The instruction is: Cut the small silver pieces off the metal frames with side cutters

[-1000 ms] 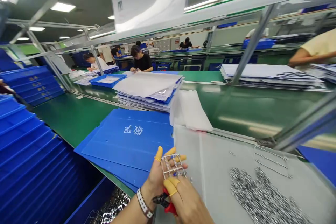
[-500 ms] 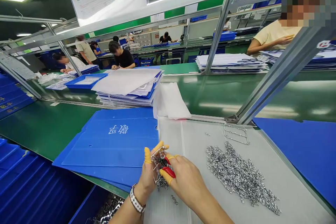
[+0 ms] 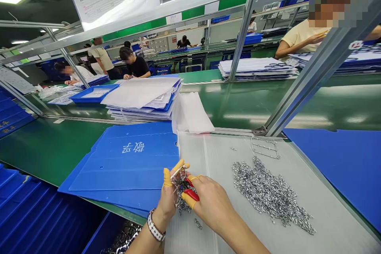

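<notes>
My left hand [image 3: 167,198], with yellow finger cots, pinches a small silver parts frame [image 3: 179,184] upright over a grey sheet [image 3: 312,222]. My right hand [image 3: 210,202], also with yellow finger cots, is closed on red-handled cutters [image 3: 190,193] whose tip is at the frame. A few small silver pieces [image 3: 197,224] lie on the sheet just below the hands. A big heap of silver cut pieces [image 3: 268,190] lies to the right, and an empty wire frame [image 3: 264,147] rests at the sheet's far edge.
Flat blue plastic boards [image 3: 131,162] lie left of the sheet, with a stack of boards and white sheets [image 3: 145,99] behind. A slanted metal post [image 3: 300,87] rises at right. Blue bins [image 3: 32,214] sit lower left. Other people work across the green conveyor [image 3: 244,107].
The view swung right and down since a second ago. My hands lowered the frame toward the sheet and the cutters moved onto it. In the last half second little has moved.
</notes>
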`<control>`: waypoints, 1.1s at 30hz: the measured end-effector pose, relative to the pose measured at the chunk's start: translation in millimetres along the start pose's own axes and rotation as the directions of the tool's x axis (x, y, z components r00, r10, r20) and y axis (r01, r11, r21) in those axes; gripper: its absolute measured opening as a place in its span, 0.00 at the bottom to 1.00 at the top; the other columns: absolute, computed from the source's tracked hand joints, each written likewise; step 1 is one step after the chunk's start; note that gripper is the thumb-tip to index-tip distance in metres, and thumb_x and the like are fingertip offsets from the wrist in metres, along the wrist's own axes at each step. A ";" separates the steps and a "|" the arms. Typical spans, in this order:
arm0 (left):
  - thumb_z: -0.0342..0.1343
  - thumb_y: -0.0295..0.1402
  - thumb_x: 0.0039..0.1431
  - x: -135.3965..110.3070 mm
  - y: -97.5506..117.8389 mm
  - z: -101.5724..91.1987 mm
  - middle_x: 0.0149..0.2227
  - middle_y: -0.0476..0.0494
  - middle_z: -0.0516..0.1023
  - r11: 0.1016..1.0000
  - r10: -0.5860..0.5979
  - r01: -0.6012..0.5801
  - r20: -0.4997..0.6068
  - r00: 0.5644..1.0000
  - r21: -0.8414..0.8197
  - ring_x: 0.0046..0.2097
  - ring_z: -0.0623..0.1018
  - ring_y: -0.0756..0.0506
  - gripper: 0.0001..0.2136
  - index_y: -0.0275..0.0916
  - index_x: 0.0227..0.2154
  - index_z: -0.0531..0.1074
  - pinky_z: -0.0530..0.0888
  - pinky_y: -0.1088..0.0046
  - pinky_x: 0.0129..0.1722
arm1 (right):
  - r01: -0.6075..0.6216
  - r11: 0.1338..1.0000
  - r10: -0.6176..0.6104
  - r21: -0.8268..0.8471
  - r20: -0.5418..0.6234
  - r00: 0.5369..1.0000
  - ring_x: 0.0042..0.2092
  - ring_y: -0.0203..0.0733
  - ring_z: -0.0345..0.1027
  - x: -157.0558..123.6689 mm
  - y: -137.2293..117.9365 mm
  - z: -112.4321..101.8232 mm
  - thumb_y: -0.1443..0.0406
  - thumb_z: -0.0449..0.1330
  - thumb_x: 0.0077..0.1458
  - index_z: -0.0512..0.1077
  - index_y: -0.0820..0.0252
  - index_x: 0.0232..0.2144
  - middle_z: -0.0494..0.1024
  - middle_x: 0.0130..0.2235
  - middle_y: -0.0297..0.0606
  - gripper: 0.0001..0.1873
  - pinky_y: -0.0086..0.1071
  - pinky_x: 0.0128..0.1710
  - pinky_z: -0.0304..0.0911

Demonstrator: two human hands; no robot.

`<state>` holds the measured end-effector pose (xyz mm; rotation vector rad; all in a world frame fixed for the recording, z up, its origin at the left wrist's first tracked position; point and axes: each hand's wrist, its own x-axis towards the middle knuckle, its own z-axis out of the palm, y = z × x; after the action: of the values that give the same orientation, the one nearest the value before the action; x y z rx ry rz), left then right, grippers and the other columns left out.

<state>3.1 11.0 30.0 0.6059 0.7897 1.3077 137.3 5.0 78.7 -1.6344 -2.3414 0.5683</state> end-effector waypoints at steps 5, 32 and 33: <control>0.44 0.54 0.57 -0.6 1.2 1.3 0.48 0.37 0.75 1.000 -0.001 0.001 -0.005 1.000 0.013 0.47 0.73 0.40 0.28 0.38 0.49 0.72 0.65 0.62 0.51 | 0.006 1.000 -0.006 -0.006 -0.008 1.000 0.41 0.47 0.70 0.4 -0.8 0.5 0.60 0.54 0.53 0.70 0.57 0.48 0.77 0.38 0.43 0.20 0.37 0.40 0.63; 0.38 0.54 0.59 -1.8 -8.0 -3.1 0.53 0.38 0.72 0.988 0.016 -0.020 0.030 0.999 0.151 0.54 0.68 0.38 0.30 0.38 0.53 0.68 0.59 0.58 0.57 | -0.007 0.974 -0.006 -0.226 -0.055 0.998 0.39 0.50 0.69 -5.3 -3.9 0.4 0.63 0.56 0.53 0.71 0.60 0.46 0.77 0.36 0.43 0.17 0.39 0.37 0.60; 0.38 0.54 0.59 -2.0 -8.3 -2.9 0.53 0.38 0.71 0.989 0.010 -0.016 0.036 0.999 0.145 0.55 0.68 0.37 0.30 0.39 0.53 0.68 0.59 0.58 0.57 | -0.005 0.974 -0.009 -0.227 -0.062 0.998 0.39 0.49 0.69 -6.0 -3.5 0.0 0.63 0.56 0.53 0.72 0.59 0.44 0.77 0.36 0.43 0.16 0.39 0.37 0.60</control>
<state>5.7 7.4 22.1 0.7497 0.8580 1.2550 136.5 -1.7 80.4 -1.7160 -2.4361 0.2508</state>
